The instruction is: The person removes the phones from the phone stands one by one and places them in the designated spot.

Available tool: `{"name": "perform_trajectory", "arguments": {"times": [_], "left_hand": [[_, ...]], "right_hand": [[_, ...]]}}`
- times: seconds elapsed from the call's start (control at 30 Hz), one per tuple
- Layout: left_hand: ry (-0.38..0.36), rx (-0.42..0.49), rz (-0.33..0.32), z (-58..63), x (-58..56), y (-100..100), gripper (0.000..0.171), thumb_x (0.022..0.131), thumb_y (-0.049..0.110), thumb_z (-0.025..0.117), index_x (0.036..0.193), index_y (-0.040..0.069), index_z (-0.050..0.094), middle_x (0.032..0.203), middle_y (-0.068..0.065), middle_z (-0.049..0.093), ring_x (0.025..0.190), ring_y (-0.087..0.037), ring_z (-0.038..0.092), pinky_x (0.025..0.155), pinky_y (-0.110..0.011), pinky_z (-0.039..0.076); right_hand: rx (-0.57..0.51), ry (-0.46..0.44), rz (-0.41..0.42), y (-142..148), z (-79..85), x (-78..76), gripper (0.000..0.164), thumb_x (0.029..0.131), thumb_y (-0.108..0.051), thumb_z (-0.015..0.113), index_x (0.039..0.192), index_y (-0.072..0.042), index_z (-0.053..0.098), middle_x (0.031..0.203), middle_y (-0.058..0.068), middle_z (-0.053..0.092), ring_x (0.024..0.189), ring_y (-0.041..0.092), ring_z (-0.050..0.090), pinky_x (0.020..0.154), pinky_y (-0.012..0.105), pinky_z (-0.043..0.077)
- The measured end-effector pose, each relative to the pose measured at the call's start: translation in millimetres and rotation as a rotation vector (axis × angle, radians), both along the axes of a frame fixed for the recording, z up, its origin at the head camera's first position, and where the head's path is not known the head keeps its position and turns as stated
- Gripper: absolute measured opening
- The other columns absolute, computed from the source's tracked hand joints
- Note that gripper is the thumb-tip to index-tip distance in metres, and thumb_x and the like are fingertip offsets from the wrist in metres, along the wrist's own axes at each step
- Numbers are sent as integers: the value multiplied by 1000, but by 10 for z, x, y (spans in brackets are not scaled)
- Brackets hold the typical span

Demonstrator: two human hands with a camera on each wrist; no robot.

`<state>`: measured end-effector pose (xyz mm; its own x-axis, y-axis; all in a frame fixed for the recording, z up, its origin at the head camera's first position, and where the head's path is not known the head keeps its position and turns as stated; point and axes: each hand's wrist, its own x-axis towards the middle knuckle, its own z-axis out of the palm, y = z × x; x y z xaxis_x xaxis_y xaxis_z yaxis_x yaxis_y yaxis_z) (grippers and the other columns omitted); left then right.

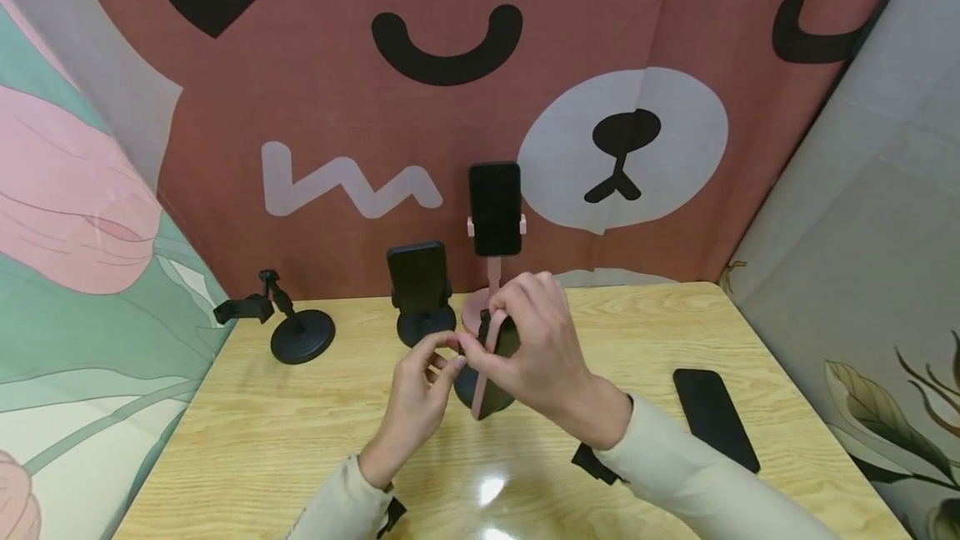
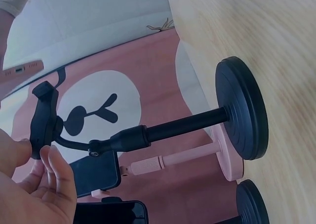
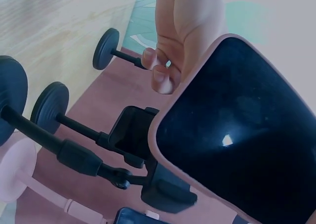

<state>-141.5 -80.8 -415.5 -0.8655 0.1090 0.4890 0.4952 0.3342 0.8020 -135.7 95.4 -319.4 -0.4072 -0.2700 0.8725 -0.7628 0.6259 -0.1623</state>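
Note:
My left hand (image 1: 420, 394) pinches the end of the clamp (image 2: 43, 117) at the top of a black phone stand (image 2: 187, 125), whose round base rests on the table. My right hand (image 1: 543, 348) grips a phone in a pink case (image 3: 237, 130), tilted and beside the clamp. In the right wrist view the dark screen faces the camera, and the case edge overlaps part of the clamp. Seen from the head, both hands meet closely over the stand, and most of its pole is hidden behind the phone.
Behind stands a pink stand (image 1: 493, 269) bearing a phone (image 1: 495, 207). A black stand (image 1: 426, 327) with another phone (image 1: 417, 277) is left of it. At the far left is a black stand (image 1: 302, 336) with its clamp bent sideways. A black phone (image 1: 716, 419) lies right on the table (image 1: 285, 457).

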Motion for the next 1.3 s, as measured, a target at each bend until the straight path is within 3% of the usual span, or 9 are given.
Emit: {"name": "perform_trajectory", "arguments": {"times": [0.37,0.73,1.0,1.3], "left_hand": [[-18,3,3,16,-19,-15,23,92,8,73,115,7,70,105,-12,73,71,-3,60,57,-22,51],[-73,26,-10,39,-16,-18,21,94,12,73,115,11,70,107,-8,72,71,-5,61,57,-21,52],[-118,41,-33,34,-22,-25,20,95,15,73,114,14,70,107,-7,71,73,-11,62,59,-22,52],[-126,41,-48,35,-29,-19,18,95,16,72,113,15,68,105,-8,70,71,-9,61,58,-22,52]], "right_hand": [[7,-30,-39,262,-10,76,33,86,-32,76,77,-10,53,80,5,54,78,23,44,73,36,33],[48,-38,-128,461,-84,67,39,69,-23,88,78,-8,53,77,5,53,77,22,44,68,33,33],[64,-66,-168,603,-186,66,41,69,-27,89,80,-7,54,77,5,53,74,18,40,68,32,30],[71,-87,-195,757,-298,47,40,72,-28,86,81,-6,54,79,7,53,77,22,45,69,35,34]]}}
